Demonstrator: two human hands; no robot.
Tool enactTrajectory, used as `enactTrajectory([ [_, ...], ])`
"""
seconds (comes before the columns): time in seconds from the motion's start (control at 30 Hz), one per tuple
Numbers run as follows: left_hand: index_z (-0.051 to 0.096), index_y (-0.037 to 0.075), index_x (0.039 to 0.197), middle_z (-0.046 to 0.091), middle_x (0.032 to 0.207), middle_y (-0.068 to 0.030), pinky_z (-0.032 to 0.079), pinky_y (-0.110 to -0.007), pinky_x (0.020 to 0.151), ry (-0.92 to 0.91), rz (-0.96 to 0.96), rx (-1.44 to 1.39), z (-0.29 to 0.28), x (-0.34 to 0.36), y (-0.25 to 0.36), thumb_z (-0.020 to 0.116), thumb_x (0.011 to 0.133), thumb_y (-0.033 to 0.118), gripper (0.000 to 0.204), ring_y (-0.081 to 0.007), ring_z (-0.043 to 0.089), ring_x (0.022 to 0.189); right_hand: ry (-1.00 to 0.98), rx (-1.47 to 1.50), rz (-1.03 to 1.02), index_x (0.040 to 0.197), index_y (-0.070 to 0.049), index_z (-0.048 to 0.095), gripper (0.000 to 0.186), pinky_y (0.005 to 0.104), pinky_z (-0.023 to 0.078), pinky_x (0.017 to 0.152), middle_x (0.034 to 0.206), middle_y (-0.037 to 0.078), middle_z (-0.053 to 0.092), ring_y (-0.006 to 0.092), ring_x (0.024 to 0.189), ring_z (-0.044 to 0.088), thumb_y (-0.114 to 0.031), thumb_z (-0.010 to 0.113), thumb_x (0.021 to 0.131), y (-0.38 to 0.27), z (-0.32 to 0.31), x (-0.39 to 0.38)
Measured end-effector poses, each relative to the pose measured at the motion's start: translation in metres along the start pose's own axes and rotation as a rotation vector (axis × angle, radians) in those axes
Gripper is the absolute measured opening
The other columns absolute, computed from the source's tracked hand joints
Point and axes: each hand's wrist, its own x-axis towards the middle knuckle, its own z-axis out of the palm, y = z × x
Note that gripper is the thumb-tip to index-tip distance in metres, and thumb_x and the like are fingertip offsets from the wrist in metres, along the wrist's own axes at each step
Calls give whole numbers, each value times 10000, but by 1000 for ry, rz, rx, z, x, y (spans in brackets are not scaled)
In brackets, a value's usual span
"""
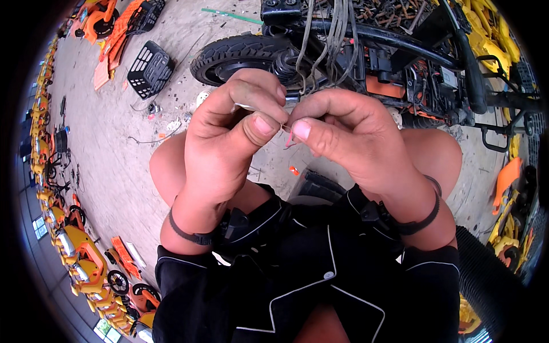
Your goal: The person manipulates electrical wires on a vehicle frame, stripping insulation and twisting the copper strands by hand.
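Note:
My left hand (231,134) and my right hand (349,134) meet fingertip to fingertip in the middle of the head view, above the floor between my knees. Between both thumbs and forefingers a thin wire (289,139) is pinched, with a pink-red stretch showing below my right thumb. A pale strand (245,107) pokes out at the curled fingers of my left hand. How the wire ends meet is hidden by the fingertips. Just beyond my hands, grey cables (329,43) hang down over a stripped scooter frame (400,43).
A black tyre (243,54) lies ahead of my hands, with a black basket (151,70) to its left. Orange panels (117,43) lie at the far left. Yellow scooters (80,257) stand in a row along the left. A small orange piece (294,170) sits on the floor (120,166).

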Motion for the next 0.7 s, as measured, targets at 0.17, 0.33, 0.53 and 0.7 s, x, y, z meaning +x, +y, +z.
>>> enactTrajectory([
  [0.17,701,14,928,607,1047,-90,457,-300,903,-4,-2,-5,0,0,0,749,901,114,114,-178,574,1022,43,-34,57,1026,-22,711,123,201,441,661,916,14,695,49,763,564,-124,712,958,-3,-2,-1],
  [0.33,682,16,955,634,1036,-105,474,-314,904,-29,22,-27,-1,1,-1,735,925,123,123,-181,595,996,38,-12,61,1005,-24,711,125,200,419,628,902,24,695,53,731,555,-138,701,952,-3,-3,1],
  [0.53,651,14,960,668,1006,-128,512,-329,870,-37,39,-30,1,-1,-2,709,960,143,141,-194,636,933,74,20,45,1010,13,694,117,196,399,584,802,-16,636,18,687,519,-94,670,967,-1,0,2],
  [0.7,644,10,952,655,937,-121,521,-318,817,-27,43,8,2,-1,-2,706,965,150,154,-188,637,873,51,31,13,992,-9,666,120,224,438,651,886,21,648,61,739,544,-125,646,966,1,1,1],
])
